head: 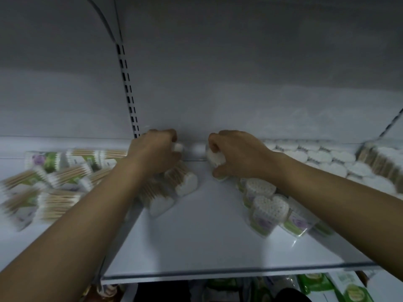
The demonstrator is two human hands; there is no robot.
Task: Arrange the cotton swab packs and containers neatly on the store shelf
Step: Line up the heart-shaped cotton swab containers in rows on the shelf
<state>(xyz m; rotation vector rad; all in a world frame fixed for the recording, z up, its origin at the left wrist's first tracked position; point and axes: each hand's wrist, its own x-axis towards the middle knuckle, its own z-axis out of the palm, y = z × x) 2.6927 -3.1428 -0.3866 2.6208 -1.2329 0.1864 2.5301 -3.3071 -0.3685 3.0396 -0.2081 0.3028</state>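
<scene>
Both arms reach to the back of the white shelf (pixel 207 243). The left hand (pixel 156 152) curls its fingers over a white swab container (pixel 178 147), mostly hidden. The right hand (pixel 237 154) grips a heart-shaped swab pack (pixel 214 159) near the shelf's rear wall. Blurred wooden-stick packs (pixel 54 184) lie jumbled at the shelf's left; heart packs (pixel 269 205) line its right, partly behind the forearm.

Two bare arms reach deep onto a white store shelf (pixel 207 243). The left hand (pixel 156 151) and the right hand (pixel 237 154) each grip a heart-shaped cotton swab container (partly hidden) near the back wall (pixel 218 101). Loose wooden-stick swab packs (pixel 56 182) lie jumbled at left.
</scene>
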